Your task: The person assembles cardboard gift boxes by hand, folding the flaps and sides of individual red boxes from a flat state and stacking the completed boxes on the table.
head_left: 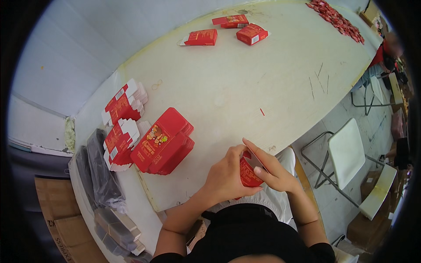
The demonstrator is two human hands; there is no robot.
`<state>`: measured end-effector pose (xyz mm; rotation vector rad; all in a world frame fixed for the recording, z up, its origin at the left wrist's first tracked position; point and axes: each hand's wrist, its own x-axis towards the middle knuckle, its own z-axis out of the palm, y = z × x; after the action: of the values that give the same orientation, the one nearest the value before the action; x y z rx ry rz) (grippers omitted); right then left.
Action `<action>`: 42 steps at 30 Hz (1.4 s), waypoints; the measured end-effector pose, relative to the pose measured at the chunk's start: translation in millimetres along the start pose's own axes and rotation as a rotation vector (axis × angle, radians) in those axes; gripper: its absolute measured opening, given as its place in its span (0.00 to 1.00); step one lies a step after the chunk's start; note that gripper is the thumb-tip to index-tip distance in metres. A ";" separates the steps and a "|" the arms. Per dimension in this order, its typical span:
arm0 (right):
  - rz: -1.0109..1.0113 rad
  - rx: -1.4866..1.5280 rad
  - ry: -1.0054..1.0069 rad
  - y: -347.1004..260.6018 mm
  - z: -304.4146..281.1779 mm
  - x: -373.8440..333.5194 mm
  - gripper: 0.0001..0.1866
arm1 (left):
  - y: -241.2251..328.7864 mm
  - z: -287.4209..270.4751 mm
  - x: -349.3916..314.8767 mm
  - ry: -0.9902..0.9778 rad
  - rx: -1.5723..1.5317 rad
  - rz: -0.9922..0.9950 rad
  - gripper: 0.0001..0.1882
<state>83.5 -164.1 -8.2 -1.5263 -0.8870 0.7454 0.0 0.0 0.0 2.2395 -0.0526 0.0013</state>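
Close to my body, at the table's near edge, both hands hold a small red carton. My left hand wraps round its left side, thumb underneath. My right hand grips the right side, with its fingers along a pale flap and the thumb on the front. Part of the carton is hidden by the fingers. Left of my hands lies a stack of flat red cartons with a printed picture on top. Beyond it are two more stacks of flat red-and-white cartons.
Three folded red boxes sit at the table's far side. Many small red packets are heaped at the far right. Dark plastic-wrapped bundles lie at the left edge. White folding chairs stand on the right, and a person is beyond.
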 end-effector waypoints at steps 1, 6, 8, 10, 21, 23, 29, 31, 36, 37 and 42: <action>0.000 -0.050 -0.007 -5.0 0.6 -1.0 0.49 | 0.8 1.0 0.3 0.018 0.010 -0.010 0.52; 0.071 -0.252 -0.096 -26.0 1.1 -6.1 0.39 | 3.4 -1.0 -0.2 0.010 0.088 -0.037 0.56; 0.001 -0.295 -0.084 -16.0 3.6 -11.2 0.36 | 4.7 -1.5 0.9 0.018 0.122 -0.003 0.58; 0.095 -0.126 -0.047 -22.5 3.7 -8.8 0.35 | 7.6 -3.7 2.6 -0.032 0.089 -0.056 0.59; 0.194 0.129 0.046 -15.4 7.5 -14.8 0.30 | 9.8 -4.5 3.2 -0.078 0.054 -0.025 0.60; 0.212 0.151 0.034 -13.2 6.6 -16.0 0.30 | 10.4 -4.3 3.0 -0.103 0.045 -0.041 0.61; 0.151 -0.030 -0.036 -16.4 7.8 -14.2 0.33 | 7.8 -1.2 1.4 -0.100 0.055 -0.028 0.58; 0.085 -0.179 -0.019 -10.5 14.0 -14.0 0.35 | 5.9 -0.2 1.9 -0.102 0.094 -0.043 0.56; 0.181 -0.353 -0.066 -4.3 21.4 -10.3 0.35 | -11.9 10.7 -0.3 -0.033 0.132 0.043 0.58; 0.216 -0.404 -0.096 -0.9 22.9 -10.4 0.35 | -14.9 13.3 -1.6 -0.053 0.148 0.032 0.58; 0.217 -0.382 -0.142 3.2 20.4 -6.1 0.33 | -10.3 6.7 -0.1 -0.119 0.128 -0.047 0.59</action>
<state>63.4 -159.2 -14.2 -1.9485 -1.0221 0.8850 0.2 1.1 -12.3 2.3659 -0.0654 -0.1582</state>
